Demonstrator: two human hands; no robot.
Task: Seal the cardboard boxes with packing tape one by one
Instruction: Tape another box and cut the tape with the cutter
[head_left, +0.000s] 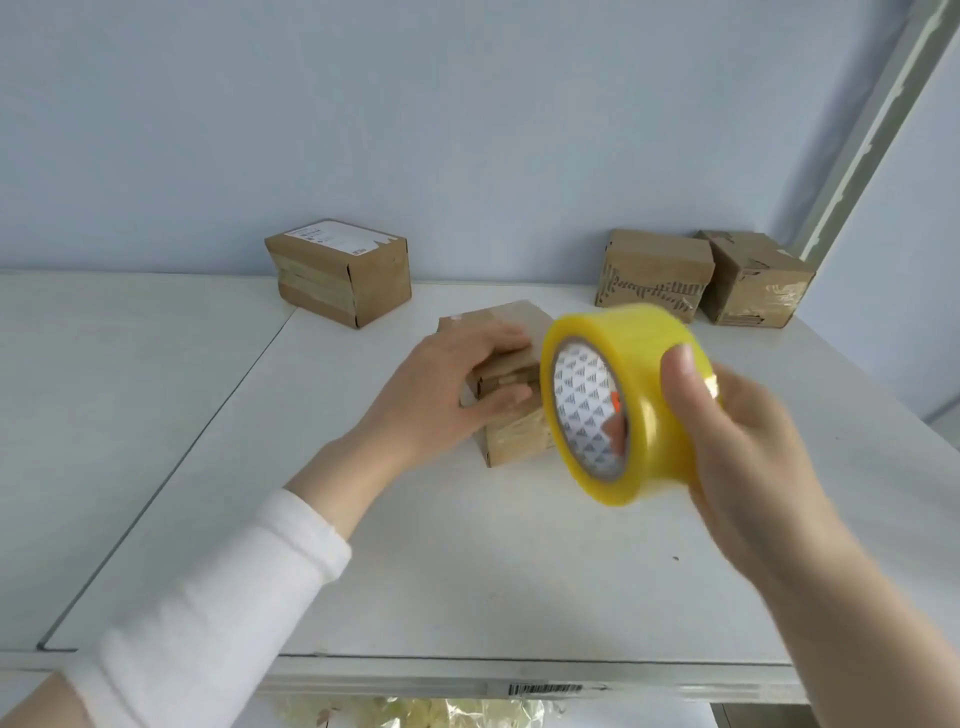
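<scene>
— Worktop (467, 571), white, carries four cardboard boxes. A labelled box (337, 270) stands at the back left. A torn box (654, 270) and a taped box (753, 275) stand side by side at the back right. The middle box (519, 436) sits nearer me, well apart from the others.
— And the tape?
— The tape roll (649, 415), yellow and wide, is off the worktop, tilted, partly covering the middle box's right end. My right hand (737, 431) grips it, thumb across the outer band.
— Your left hand?
— My left hand (441, 384), white sleeve (234, 587) on the forearm, holds the middle box: fingers on its top, thumb against the near side.
</scene>
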